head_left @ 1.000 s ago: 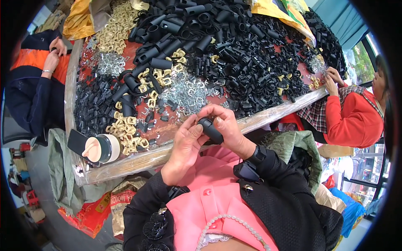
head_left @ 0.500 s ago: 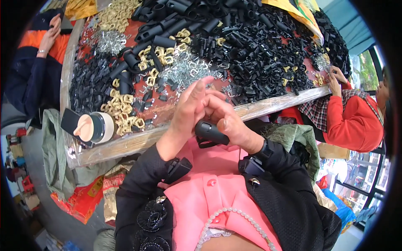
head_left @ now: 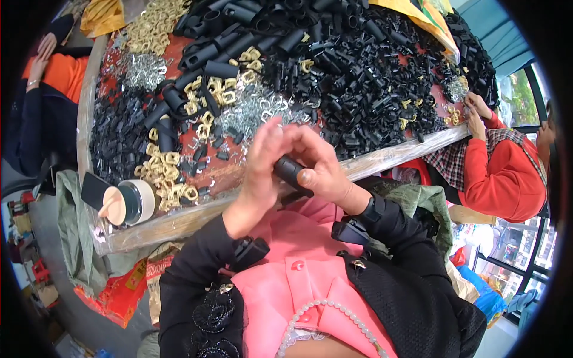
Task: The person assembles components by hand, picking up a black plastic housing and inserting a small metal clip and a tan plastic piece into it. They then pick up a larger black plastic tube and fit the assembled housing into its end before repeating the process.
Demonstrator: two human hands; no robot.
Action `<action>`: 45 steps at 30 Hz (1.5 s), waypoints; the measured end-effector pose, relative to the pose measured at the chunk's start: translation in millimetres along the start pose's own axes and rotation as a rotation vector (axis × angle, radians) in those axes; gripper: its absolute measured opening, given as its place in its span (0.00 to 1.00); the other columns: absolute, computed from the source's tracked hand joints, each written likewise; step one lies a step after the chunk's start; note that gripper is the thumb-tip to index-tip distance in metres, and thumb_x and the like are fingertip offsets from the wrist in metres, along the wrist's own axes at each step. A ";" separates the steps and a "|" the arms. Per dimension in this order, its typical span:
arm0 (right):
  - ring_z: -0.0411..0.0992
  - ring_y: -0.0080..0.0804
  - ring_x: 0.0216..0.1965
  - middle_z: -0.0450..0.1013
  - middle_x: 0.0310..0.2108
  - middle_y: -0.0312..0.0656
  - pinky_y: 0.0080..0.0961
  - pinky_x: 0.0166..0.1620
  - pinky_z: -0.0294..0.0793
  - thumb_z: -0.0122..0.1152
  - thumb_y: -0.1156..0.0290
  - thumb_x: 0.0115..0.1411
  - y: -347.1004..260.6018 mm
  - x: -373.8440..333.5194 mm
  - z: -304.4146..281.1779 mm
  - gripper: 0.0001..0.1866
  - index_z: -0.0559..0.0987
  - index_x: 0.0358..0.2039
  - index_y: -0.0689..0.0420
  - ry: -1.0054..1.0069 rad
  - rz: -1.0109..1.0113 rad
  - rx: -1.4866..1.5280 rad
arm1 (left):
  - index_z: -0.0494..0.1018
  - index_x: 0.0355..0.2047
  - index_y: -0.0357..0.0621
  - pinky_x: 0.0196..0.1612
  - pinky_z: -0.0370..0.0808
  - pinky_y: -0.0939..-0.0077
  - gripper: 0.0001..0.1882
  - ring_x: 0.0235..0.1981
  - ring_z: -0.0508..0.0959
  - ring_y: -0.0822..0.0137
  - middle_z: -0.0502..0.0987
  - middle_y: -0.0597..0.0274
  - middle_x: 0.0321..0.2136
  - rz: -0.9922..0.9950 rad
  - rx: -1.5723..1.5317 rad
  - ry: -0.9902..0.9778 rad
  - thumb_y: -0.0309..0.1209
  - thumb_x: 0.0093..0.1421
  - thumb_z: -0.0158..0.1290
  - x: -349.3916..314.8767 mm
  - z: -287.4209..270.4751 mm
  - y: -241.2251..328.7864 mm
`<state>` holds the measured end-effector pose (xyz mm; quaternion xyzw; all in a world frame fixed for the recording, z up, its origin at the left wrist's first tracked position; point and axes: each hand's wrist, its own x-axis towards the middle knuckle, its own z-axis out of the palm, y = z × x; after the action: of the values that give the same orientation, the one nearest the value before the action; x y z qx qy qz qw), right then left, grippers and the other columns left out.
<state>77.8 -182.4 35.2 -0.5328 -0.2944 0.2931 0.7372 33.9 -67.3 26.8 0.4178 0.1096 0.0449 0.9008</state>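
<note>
A black plastic tube-shaped part [head_left: 290, 172] is between my two hands, just in front of the table's near edge. My right hand [head_left: 325, 170] is closed round it, with the thumb lying along its lower end. My left hand [head_left: 258, 176] is held upright beside the part, fingers stretched and slightly blurred, the palm against or very close to its upper end. Beyond my fingers lies a heap of silver metal clips [head_left: 253, 113]. Gold-coloured ring-like pieces [head_left: 164, 170] are piled left of my left hand.
Small black parts [head_left: 364, 83] cover much of the wooden-framed table [head_left: 167, 230]; larger black tubes [head_left: 233, 51] lie farther back. An open round container [head_left: 138, 200] stands at the near left corner. A person in red sleeves [head_left: 501, 185] works at right; another person's hands [head_left: 40, 56] show at left.
My left palm has come over the part's upper end, and the part now sits more upright between my hands. My view has shifted slightly, and the left person's hands have moved lower.
</note>
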 end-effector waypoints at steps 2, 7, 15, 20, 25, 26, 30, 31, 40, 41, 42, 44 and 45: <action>0.66 0.26 0.34 0.66 0.34 0.40 0.22 0.40 0.64 0.59 0.47 0.45 2.0 0.6 -9.1 0.32 0.64 0.40 0.62 0.192 -0.155 -0.274 | 0.60 0.45 0.34 0.37 0.69 0.81 0.24 0.32 0.73 0.72 0.71 0.59 0.33 -0.097 -0.033 -0.039 0.41 0.55 0.47 -6.6 3.2 -4.8; 0.65 0.35 0.41 0.66 0.39 0.46 0.26 0.43 0.64 0.57 0.39 0.41 -7.2 -5.4 -26.0 0.45 0.60 0.47 0.66 0.006 -0.403 -0.898 | 0.67 0.38 0.36 0.36 0.69 0.83 0.15 0.32 0.72 0.76 0.72 0.65 0.31 -0.310 -0.073 -0.139 0.31 0.53 0.52 -17.6 -0.5 -5.1; 0.60 0.44 0.46 0.61 0.45 0.48 0.34 0.48 0.58 0.64 0.46 0.37 -13.8 -17.0 -12.1 0.47 0.57 0.52 0.62 0.033 -0.360 -0.761 | 0.70 0.34 0.37 0.35 0.70 0.84 0.12 0.29 0.72 0.77 0.73 0.66 0.30 -0.078 0.221 -0.260 0.27 0.49 0.55 -30.2 9.4 3.5; 0.60 0.44 0.47 0.62 0.45 0.48 0.36 0.50 0.57 0.68 0.54 0.34 -11.4 -28.0 -5.1 0.49 0.54 0.54 0.61 -0.044 -0.293 -0.757 | 0.69 0.36 0.36 0.38 0.69 0.84 0.14 0.32 0.70 0.78 0.71 0.68 0.30 -0.012 0.439 -0.387 0.23 0.48 0.55 -39.2 1.8 11.8; 0.61 0.45 0.47 0.62 0.44 0.48 0.37 0.51 0.57 0.68 0.58 0.34 -3.0 -32.0 -3.7 0.49 0.53 0.55 0.61 -0.052 -0.216 -0.779 | 0.68 0.36 0.35 0.38 0.69 0.83 0.14 0.32 0.70 0.77 0.71 0.67 0.31 0.098 0.489 -0.299 0.23 0.48 0.55 -48.6 -1.4 0.7; 0.61 0.45 0.46 0.62 0.44 0.48 0.37 0.51 0.57 0.68 0.59 0.34 -1.3 -31.9 -4.1 0.49 0.53 0.55 0.60 -0.054 -0.200 -0.782 | 0.68 0.37 0.35 0.38 0.69 0.83 0.14 0.32 0.70 0.77 0.71 0.67 0.32 0.063 0.500 -0.307 0.23 0.48 0.54 -48.6 -4.1 0.9; 0.62 0.45 0.45 0.63 0.43 0.49 0.36 0.52 0.56 0.67 0.61 0.35 6.6 -35.4 0.8 0.48 0.52 0.55 0.60 -0.061 -0.065 -0.583 | 0.67 0.38 0.34 0.38 0.69 0.83 0.14 0.32 0.71 0.77 0.71 0.66 0.32 -0.015 0.527 -0.297 0.23 0.49 0.53 -48.0 -11.2 -0.8; 0.62 0.45 0.45 0.63 0.43 0.49 0.36 0.52 0.56 0.67 0.61 0.35 9.1 -34.8 -0.1 0.48 0.52 0.55 0.60 -0.060 -0.059 -0.578 | 0.67 0.38 0.34 0.38 0.69 0.83 0.14 0.32 0.71 0.77 0.71 0.66 0.32 -0.023 0.533 -0.278 0.22 0.49 0.53 -47.3 -12.1 -2.2; 0.66 0.40 0.42 0.64 0.41 0.47 0.30 0.46 0.64 0.65 0.47 0.37 21.8 -27.4 -14.8 0.50 0.53 0.55 0.61 -0.114 -0.047 -0.766 | 0.70 0.34 0.36 0.33 0.71 0.77 0.17 0.29 0.76 0.68 0.75 0.57 0.28 0.170 0.948 -0.342 0.30 0.45 0.57 -33.0 -20.7 3.5; 0.66 0.40 0.42 0.65 0.42 0.47 0.31 0.45 0.64 0.64 0.45 0.37 21.2 -27.3 -14.8 0.50 0.53 0.55 0.61 -0.109 -0.036 -0.763 | 0.70 0.34 0.36 0.33 0.71 0.77 0.17 0.29 0.76 0.68 0.75 0.57 0.28 0.164 0.946 -0.342 0.30 0.45 0.57 -32.5 -20.1 1.9; 0.67 0.41 0.41 0.65 0.42 0.47 0.31 0.45 0.65 0.63 0.44 0.38 21.1 -27.6 -14.9 0.50 0.53 0.55 0.61 -0.105 -0.026 -0.761 | 0.70 0.34 0.36 0.32 0.71 0.76 0.17 0.29 0.76 0.66 0.75 0.56 0.28 0.112 0.863 -0.303 0.31 0.44 0.57 -32.5 -18.2 -0.4; 0.67 0.41 0.41 0.65 0.42 0.47 0.31 0.45 0.65 0.63 0.44 0.38 21.9 -27.0 -17.4 0.50 0.54 0.54 0.61 -0.105 -0.012 -0.745 | 0.70 0.33 0.37 0.31 0.71 0.74 0.16 0.28 0.76 0.63 0.74 0.55 0.28 0.017 0.696 -0.227 0.31 0.43 0.57 -30.9 -15.3 -4.2; 0.67 0.41 0.41 0.65 0.42 0.48 0.31 0.45 0.65 0.63 0.45 0.38 22.0 -26.8 -18.5 0.49 0.54 0.54 0.61 -0.107 -0.001 -0.729 | 0.70 0.33 0.37 0.31 0.71 0.74 0.16 0.28 0.76 0.63 0.74 0.55 0.28 0.017 0.696 -0.228 0.31 0.43 0.57 -30.1 -15.4 -3.7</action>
<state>71.4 -208.0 6.1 -0.7441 -0.4180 0.1964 0.4827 0.9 -63.4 19.1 0.7023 0.0139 -0.0344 0.7109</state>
